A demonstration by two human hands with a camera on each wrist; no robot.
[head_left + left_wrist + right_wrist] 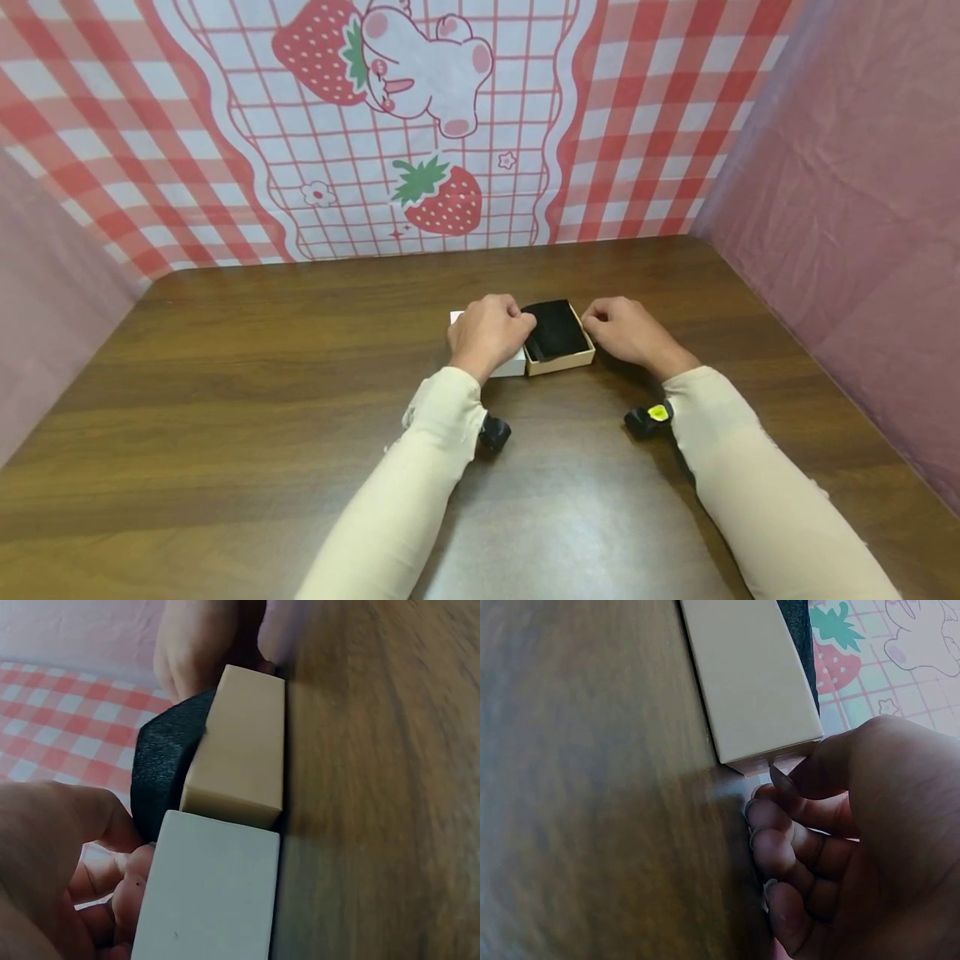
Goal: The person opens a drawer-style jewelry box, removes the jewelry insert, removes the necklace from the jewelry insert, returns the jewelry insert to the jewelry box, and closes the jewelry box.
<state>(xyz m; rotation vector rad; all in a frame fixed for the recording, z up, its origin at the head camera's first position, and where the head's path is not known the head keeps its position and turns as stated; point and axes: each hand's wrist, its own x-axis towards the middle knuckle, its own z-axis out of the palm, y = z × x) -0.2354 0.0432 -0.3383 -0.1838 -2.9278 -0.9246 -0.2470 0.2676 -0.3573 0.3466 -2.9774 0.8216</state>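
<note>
With the left hand (491, 333) just above a smooth white box (214, 892), seemingly pinching the nearest edge of soft, matte black cloth (558, 327), likely to control it where bulging over the squared tan box (566, 364) set between both hands. With the right hand (628, 329) curled and empty, thumb-first against that box's stiff end wall, likely to brace it. Farther off, beyond both hands, hung with checked, strawberry-printed fabric (637, 117).

Table (225, 417) carries tan box (238, 739), white box (212, 889), apparently touching.
</note>
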